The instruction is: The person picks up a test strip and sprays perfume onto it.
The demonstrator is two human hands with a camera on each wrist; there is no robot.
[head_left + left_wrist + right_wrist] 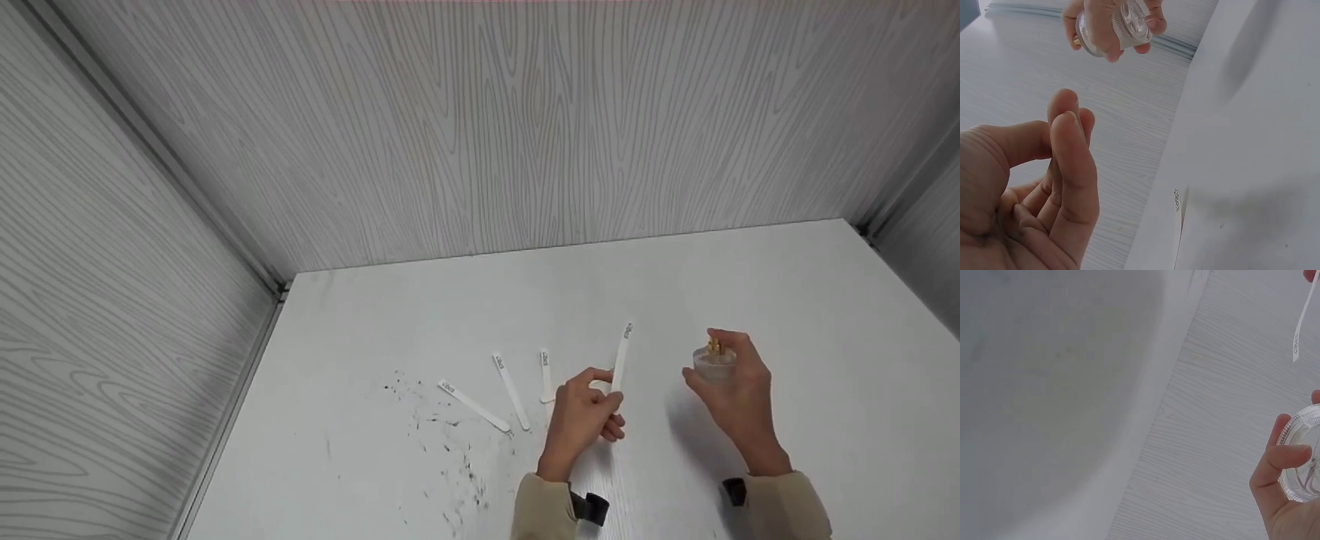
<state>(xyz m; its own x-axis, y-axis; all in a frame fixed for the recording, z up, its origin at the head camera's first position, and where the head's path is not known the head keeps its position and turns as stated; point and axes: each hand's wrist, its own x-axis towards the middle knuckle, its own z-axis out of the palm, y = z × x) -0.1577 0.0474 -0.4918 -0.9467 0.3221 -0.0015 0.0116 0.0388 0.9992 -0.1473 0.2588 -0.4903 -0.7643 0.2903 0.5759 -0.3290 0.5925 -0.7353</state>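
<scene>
Nearest, two tan sleeves (544,506) came in at five o'clock. Dark specks (471,475) dotted the white table (375,315) at eight o'clock from the left hand (580,417). That hand pinched a strip (621,361) between finger and thumb, its written end toward twelve. Three more strips (512,391) lay at ten o'clock from that hand. At three o'clock, the right hand (742,396) gripped a clear bottle (709,366) up over the table, one finger on its gold top (715,347). Farthest back, at twelve, stood a gray wall (525,135).
</scene>
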